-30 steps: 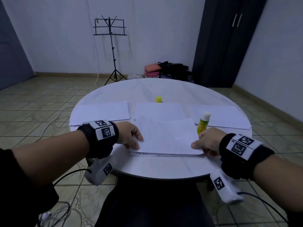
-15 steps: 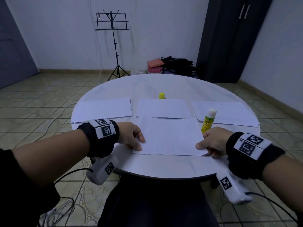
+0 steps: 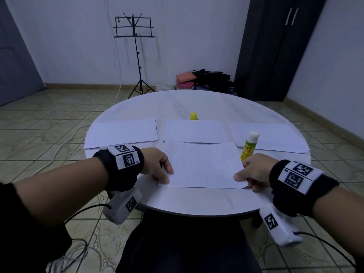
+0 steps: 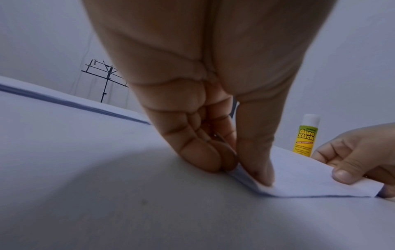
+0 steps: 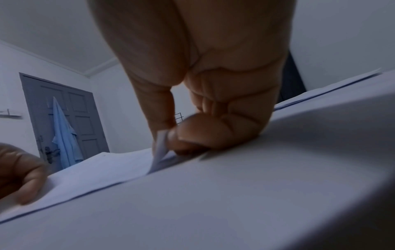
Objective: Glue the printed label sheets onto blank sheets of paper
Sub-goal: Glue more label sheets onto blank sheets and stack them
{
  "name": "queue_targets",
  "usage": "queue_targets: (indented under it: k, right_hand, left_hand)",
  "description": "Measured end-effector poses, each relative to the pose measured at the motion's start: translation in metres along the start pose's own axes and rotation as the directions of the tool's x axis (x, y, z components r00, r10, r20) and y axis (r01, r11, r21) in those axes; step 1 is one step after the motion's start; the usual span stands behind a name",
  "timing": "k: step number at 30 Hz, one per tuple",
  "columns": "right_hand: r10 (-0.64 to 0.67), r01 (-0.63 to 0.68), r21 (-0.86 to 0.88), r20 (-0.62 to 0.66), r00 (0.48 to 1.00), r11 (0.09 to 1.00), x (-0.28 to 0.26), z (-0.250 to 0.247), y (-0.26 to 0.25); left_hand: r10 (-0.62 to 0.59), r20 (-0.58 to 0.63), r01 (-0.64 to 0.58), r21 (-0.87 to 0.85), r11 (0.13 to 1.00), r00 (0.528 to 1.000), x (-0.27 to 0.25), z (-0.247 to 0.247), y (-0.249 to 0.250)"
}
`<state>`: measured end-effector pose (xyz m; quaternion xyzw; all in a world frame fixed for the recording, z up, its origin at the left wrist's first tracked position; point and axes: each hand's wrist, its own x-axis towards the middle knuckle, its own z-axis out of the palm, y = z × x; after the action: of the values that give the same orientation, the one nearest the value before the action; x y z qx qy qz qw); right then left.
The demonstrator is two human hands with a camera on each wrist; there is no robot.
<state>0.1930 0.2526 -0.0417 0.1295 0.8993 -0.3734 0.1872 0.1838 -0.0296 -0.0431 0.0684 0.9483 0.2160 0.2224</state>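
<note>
Holding the sheet (image 3: 201,164) by its two near corners, I have it down on the bench (image 3: 197,200) in front of me. My left hand (image 3: 155,164) pinches the 7 o'clock corner, thumb on top and fingers (image 4: 198,157) curled beside and under the edge. My right hand (image 3: 256,170) pinches the 5 o'clock corner, and that corner bends up a little between my thumb and fingers (image 5: 192,137).

A second ago the far edge of this sheet was up in the air and I could see another sheet under it. Now it lies almost flat and covers the one below. Only its far edge is not quite down; a thin dark gap shows there, next to the middle stack (image 3: 194,131) at 12 o'clock. I think this means the two sheets are now laid on each other, and what is left is to press and rub them so the glue grips.

The glue stick (image 3: 249,145) stands with no cap just past my right hand, at 2 o'clock. I must not knock it. Its yellow cap (image 3: 193,116) sits behind the middle stack. One more stack (image 3: 122,133) lies at 10 o'clock and another (image 3: 275,138) at 2 o'clock, so more sheets may still wait.
</note>
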Motion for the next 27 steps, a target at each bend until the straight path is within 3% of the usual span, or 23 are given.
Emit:
queue_targets:
  k: [27]
  right_hand:
    - [0.02, -0.019, 0.034, -0.027, 0.999, 0.999, -0.006, -0.0007, 0.0009]
  left_hand:
    - [-0.008, -0.001, 0.009, 0.034, 0.999, 1.0, 0.0022, 0.0008, -0.0014]
